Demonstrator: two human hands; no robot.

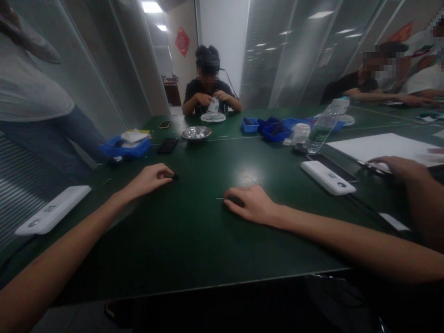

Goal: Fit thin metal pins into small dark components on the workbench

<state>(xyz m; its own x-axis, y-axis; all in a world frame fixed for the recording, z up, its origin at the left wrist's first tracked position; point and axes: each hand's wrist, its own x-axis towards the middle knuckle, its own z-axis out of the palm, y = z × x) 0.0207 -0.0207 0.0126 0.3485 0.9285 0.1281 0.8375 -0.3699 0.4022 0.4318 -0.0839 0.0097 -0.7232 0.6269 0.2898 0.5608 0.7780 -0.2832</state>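
Thin stick point(219, 199) is pinched by the right hand point(251, 203) at the table's point(194, 231) near part; farther left, a small dark piece point(176, 176) is pinched by the left hand point(152, 178). Probably light and stiff, the stick is best held mid-length.

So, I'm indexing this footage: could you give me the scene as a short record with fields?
Left grip: small dark piece at the fingertips, too small to identify
Right grip: pinches a thin pale piece, its free end pointing left
Surface: dark green table
Beside left forearm: white oblong device
Left, farther off: blue tray with things in it; dark phone
Right: second white oblong device; clear plastic bottle
Far side: metal bowl with small items; seated person handling a white object
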